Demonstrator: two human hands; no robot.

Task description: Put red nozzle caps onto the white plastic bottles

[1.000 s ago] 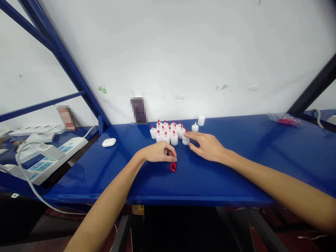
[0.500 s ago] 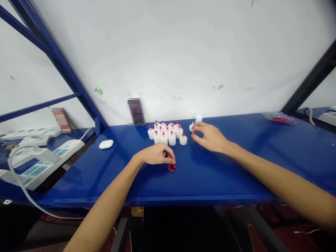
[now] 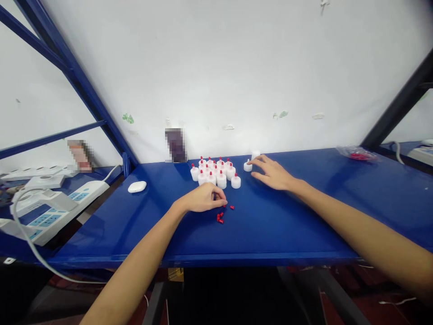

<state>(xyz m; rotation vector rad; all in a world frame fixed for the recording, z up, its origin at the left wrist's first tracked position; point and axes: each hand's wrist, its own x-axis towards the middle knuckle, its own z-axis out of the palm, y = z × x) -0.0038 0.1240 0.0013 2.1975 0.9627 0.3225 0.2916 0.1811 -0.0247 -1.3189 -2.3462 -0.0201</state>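
My left hand (image 3: pixel 204 199) rests curled on the blue table (image 3: pixel 304 216), its fingers closed beside several small red caps (image 3: pixel 221 218); one red cap (image 3: pixel 232 207) lies apart to the right. Whether the fingers hold anything is hidden. My right hand (image 3: pixel 272 174) lies farther back with fingers stretched, its tips touching a white bottle top without a red cap (image 3: pixel 248 166). Behind that stands another plain white top (image 3: pixel 255 155). A cluster of several white tops with red caps (image 3: pixel 215 172) stands between the hands, toward the wall.
A white oval case (image 3: pixel 137 186) lies at the left of the table. White power strips with a cable (image 3: pixel 47 203) fill the lower shelf at far left. A clear bag with red pieces (image 3: pixel 356 153) sits at the far right. Blue frame bars slant at left.
My right hand left the cluster's front-right top and moved back and right to the uncapped white top. The red caps by my left hand have spread, one rolling right.
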